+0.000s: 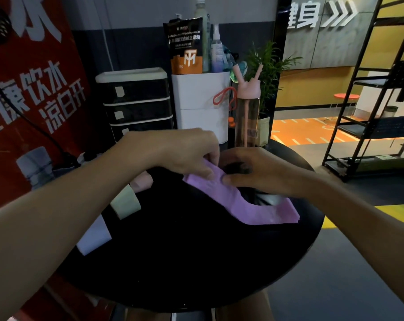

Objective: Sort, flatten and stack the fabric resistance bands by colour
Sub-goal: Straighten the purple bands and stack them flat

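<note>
the left hand [184, 154] and the right hand [256, 172] are each pinching, in a curled grip, the far end of the wide lilac fabric resistance band [254, 210] lying across the round black bench [196, 262], apparently drawing it taut for flattening.

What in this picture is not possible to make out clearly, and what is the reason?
Head view only.
- Purple band: its far end lies under the left hand and right hand; whether the right hand grips or only presses is unclear.
- Pale lilac band: part hidden by the left forearm.
- Pink band: part behind the same forearm.
- Table: black and dim; surface detail is lost.
</note>
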The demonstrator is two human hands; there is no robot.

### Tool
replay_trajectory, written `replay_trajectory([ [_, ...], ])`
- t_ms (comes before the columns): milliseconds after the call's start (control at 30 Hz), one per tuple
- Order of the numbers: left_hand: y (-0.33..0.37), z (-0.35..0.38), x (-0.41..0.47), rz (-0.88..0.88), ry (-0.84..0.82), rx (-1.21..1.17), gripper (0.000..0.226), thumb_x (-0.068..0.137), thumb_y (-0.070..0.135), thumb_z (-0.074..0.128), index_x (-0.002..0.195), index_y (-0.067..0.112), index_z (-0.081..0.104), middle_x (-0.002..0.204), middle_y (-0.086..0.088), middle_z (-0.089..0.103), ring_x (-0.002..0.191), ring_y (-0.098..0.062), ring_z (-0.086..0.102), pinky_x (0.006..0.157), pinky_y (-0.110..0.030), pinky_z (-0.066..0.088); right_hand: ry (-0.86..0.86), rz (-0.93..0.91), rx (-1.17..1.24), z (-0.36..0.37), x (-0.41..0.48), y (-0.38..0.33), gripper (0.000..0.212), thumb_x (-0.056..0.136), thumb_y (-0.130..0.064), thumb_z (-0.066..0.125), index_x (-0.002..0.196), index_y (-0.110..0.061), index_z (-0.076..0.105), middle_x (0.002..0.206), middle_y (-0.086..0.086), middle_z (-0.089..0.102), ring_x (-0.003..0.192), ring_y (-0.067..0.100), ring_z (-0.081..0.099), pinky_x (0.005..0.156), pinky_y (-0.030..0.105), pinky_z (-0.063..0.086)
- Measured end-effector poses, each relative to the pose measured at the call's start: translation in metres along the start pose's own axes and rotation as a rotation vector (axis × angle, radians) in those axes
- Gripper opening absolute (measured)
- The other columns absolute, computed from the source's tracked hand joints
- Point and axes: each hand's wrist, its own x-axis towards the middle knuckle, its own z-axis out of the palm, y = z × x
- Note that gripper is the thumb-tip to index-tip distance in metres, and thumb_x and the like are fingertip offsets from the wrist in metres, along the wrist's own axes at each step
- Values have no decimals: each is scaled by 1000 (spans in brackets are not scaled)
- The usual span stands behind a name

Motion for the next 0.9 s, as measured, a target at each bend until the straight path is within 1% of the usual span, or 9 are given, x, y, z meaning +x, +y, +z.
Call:
replay_trajectory([
  [67,3,-8,-2,13,39,5,6,84,31,76,88,27,73,78,11,67,70,0,59,62,-18,46,12,-21,38,4,4,-8,14,90,-12,68,100,-20,69,93,-9,73,90,11,69,76,25,56],
  [167,-6,-9,-9,0,233,-76,17,82,32,78,96,26,71,86,14,65,77,-2,60,70,-26,49,152,0,118,4,5,-8,4,89,-12,69,90,-12,73,84,1,74,78,13,70,70,25,56],
  [300,-12,8,-26,-122,465,-734,47,81,14,80,121,22,56,104,1,70,92,-16,71,85,-31,58,307,-15,223,3,1,-7,7,89,-14,69,90,-8,72,87,12,73,77,14,67,73,30,54],
  [433,-6,11,-34,-98,619,-1148,51,84,-8,71,124,12,46,99,-15,76,86,-20,73,81,-27,59,342,-18,228,2,2,-10,7,90,-14,67,90,-9,71,88,8,73,85,22,71,80,37,57],
  [500,-1,5,-34,-79,658,-1185,53,84,-9,70,126,11,45,100,-17,75,87,-23,73,80,-27,59,352,-45,269,1,5,-18,9,91,-12,66,95,-4,69,92,14,72,86,20,69,83,41,55],
  [567,4,-2,-35,-60,666,-1160,53,84,-9,70,125,12,45,98,-17,75,88,-25,74,79,-27,60,357,-82,380,-2,8,-28,15,91,-11,64,104,-5,68,98,13,73,88,17,69,80,33,56],
  [667,8,-7,-34,-59,703,-1099,55,83,-7,72,126,13,43,97,-13,76,91,-24,74,83,-31,60,405,-149,349,-7,13,-41,16,96,-14,59,106,-10,70,90,9,72,76,9,64,68,21,50],
  [800,7,13,-28,-161,833,-1203,65,78,5,81,132,14,46,108,-6,72,100,-19,70,85,-37,58,512,-171,396,-8,24,-50,16,94,-7,60,105,-5,71,94,10,75,86,18,70,83,33,56],
  [900,13,50,-25,-189,668,-1132,31,80,4,79,109,12,70,100,-4,76,93,-19,72,79,-32,58,555,-135,402,-10,33,-54,14,93,-8,61,102,-4,71,94,13,73,85,21,69,87,42,55],
])
